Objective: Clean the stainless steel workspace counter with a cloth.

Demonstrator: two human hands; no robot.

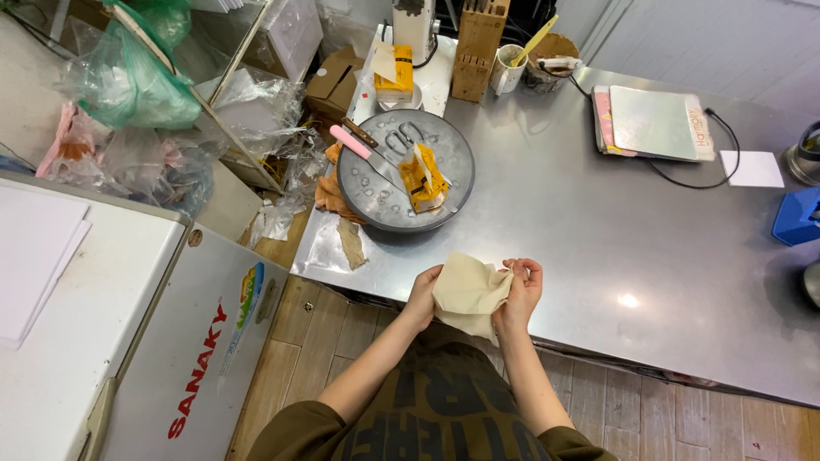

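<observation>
Both of my hands hold one beige cloth [468, 294] just over the near edge of the steel table [598, 222]. My left hand [422, 294] grips its left side and my right hand [523, 288] pinches its right side. The cloth is crumpled and droops between them. Further back on the table stands a round metal tray [367, 192] holding a pink-handled knife [359, 147], scissors [401, 138] and a torn orange-yellow package [424, 179].
A wooden knife block [477, 47], a cup [509, 70] and a brown tub [551, 60] stand at the back. A flat scale [653, 124] and a white card [752, 168] lie right. A white chest freezer [111, 333] stands left, with plastic bags [137, 85] beyond.
</observation>
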